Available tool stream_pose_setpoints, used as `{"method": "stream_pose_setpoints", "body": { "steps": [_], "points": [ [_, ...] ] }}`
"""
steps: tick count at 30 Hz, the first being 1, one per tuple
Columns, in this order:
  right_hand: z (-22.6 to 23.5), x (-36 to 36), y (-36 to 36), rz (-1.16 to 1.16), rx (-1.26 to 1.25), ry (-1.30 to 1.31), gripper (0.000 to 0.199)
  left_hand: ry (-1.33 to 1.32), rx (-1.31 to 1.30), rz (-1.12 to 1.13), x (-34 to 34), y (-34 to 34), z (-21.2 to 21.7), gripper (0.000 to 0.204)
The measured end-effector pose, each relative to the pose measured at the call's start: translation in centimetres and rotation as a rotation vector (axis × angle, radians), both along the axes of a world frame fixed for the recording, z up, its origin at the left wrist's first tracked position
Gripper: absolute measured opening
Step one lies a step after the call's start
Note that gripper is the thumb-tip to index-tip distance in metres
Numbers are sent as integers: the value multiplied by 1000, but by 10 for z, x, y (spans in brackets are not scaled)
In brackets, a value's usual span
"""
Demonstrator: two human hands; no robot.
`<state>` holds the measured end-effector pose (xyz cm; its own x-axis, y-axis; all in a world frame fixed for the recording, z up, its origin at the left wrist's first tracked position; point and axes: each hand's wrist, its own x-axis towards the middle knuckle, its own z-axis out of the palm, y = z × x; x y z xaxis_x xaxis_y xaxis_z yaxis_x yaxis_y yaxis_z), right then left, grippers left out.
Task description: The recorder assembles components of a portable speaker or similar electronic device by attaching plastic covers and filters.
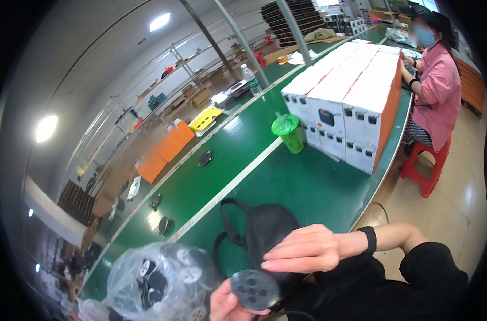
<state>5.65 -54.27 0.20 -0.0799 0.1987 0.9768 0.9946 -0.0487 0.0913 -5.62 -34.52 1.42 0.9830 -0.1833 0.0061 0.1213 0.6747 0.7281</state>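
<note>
My left hand (226,304) holds a round grey disc with several holes (255,289) at the bottom of the view. My right hand (307,249) lies flat, fingers together pointing left, on a black mesh pouch with a strap (254,227) that rests on the green bench (307,187). A black band sits on my right wrist. A clear plastic bag (155,281) full of similar round discs lies just left of my left hand.
A stack of white and orange boxes (350,101) stands on the bench ahead, with a green cup (289,132) beside it. A person in a pink shirt (436,91) sits on a red stool (428,166) at the right. Loose black discs (204,158) lie on the green conveyor.
</note>
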Motion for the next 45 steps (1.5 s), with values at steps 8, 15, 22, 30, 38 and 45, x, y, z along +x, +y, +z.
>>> {"method": "stream_pose_setpoints", "body": {
  "steps": [8,15,22,30,38,45],
  "points": [
    [-5,38,-101,-104,55,31,18,49,232,-360,111,-91,33,43],
    [15,4,-142,-450,114,-163,15,81,220,-677,152,-130,22,43],
    [23,-17,-141,-579,48,-297,14,178,175,-678,137,-117,27,43],
    [17,-10,-150,-495,-120,183,17,100,-75,-942,120,-110,-3,59],
    [-21,59,-105,-354,387,470,9,79,791,-622,197,-69,1,19],
    [-50,117,-87,116,588,996,18,-298,2402,-583,321,-11,27,30]
  ]
}}
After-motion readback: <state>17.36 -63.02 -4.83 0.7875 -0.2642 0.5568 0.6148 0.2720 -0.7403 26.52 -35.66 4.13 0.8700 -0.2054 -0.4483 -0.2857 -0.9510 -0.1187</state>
